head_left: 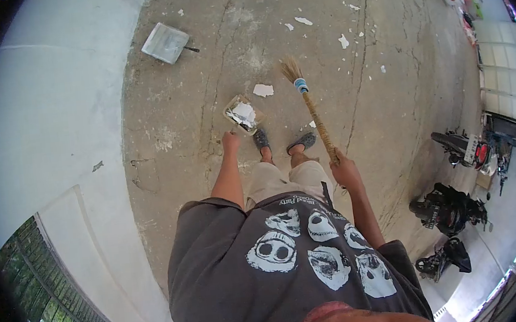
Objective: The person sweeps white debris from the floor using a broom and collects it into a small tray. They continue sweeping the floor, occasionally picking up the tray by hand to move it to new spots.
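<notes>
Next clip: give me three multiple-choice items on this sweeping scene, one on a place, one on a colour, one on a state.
1. Where does the spare dustpan lie?
A at the feet
B ahead on the left
C behind the person

2. The band on the broom just above its bristles is:
A blue
B red
C black

3. The right hand is:
A open and empty
B closed round the broom handle
C resting on a knee

Answers: B, it lies flat on the ground up left; A, blue wraps show there; B, it grips the handle while the left hand carries the held dustpan.
</notes>
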{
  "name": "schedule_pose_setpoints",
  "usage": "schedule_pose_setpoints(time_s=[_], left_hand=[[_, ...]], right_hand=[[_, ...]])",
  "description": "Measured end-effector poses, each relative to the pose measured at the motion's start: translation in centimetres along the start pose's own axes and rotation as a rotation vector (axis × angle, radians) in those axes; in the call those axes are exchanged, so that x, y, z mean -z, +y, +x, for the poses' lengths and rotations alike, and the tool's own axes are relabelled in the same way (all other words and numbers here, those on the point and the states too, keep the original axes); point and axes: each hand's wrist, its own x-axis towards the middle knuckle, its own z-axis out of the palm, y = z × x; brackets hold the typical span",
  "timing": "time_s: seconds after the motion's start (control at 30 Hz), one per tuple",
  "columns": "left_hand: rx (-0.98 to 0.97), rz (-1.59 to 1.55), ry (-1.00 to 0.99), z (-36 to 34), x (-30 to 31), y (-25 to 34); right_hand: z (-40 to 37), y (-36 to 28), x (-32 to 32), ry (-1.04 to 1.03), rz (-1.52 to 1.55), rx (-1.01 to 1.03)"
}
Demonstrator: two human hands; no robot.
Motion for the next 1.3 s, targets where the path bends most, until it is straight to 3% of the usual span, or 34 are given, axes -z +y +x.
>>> schedule_pose_setpoints(time_s=[0.07,0.23,0.3,0.33,0.4,0.5,0.57,0.63,0.7,0.77,0.8,0.87,0.9,1.03,1.1,1.17,1.27,1.3], left_hand=[[-0.028,0.077,0.065,-0.5,-0.2,0.9],[0.044,0.029,0.065,-0.5,0.1,3.7],[0.065,-0.012,0.081,-0.5,-0.2,2.9],[0.062,-0.015,0.097,0.6,-0.8,2.1],[0.064,-0.032,0.117,2.9,-1.9,0.9],[0.050,-0.041,0.069,5.1,-2.6,-2.0],[-0.086,0.182,0.019,6.2,-3.2,-3.8],[0.016,0.106,-0.006,5.5,-2.2,-3.1],[0.122,0.022,-0.027,5.2,-2.2,-3.7],[-0.169,0.246,0.029,6.4,-3.6,-6.6],[-0.166,0.247,0.032,5.6,-3.0,-5.8],[0.143,0.006,0.103,3.3,-1.1,-2.7],[0.146,0.006,0.105,4.2,-1.7,-3.6],[0.017,0.180,-0.012,6.6,-3.2,-6.9],[-0.011,0.185,-0.048,6.9,-3.4,-7.1],[-0.175,0.174,0.013,7.6,-4.2,-8.2],[-0.010,-0.088,0.001,4.0,-1.8,-3.4],[-0.012,-0.091,-0.001,5.5,-2.9,-4.8]], right_hand=[[-0.2,-0.2,-0.6,-0.058,-0.159,0.006],[-2.6,-0.8,0.7,-0.113,-0.120,0.133],[-5.0,-2.0,3.5,-0.323,0.016,-0.001],[-5.8,-1.9,4.5,-0.323,0.015,-0.006],[-6.7,-0.9,6.6,-0.465,0.260,-0.236],[-8.4,1.6,8.7,-0.418,0.365,-0.291],[-9.0,0.9,10.7,-0.380,0.348,-0.307],[-8.9,0.5,11.1,-0.336,0.331,-0.324],[-8.1,0.1,10.8,-0.248,0.263,-0.267],[-7.0,-1.2,10.1,-0.216,0.206,-0.252],[-6.6,-1.8,9.5,-0.182,0.152,-0.238],[-5.8,-1.7,7.4,-0.154,0.133,-0.173],[-5.4,-1.4,6.1,-0.123,0.115,-0.110],[-4.6,-4.3,3.6,-0.281,-0.053,-0.158],[-4.4,-3.1,2.1,-0.324,-0.047,-0.063],[-5.0,-4.5,2.5,-0.419,-0.098,0.022],[-5.3,-4.7,3.8,-0.517,-0.121,0.038],[-5.3,-4.4,4.0,-0.548,-0.126,0.041]])
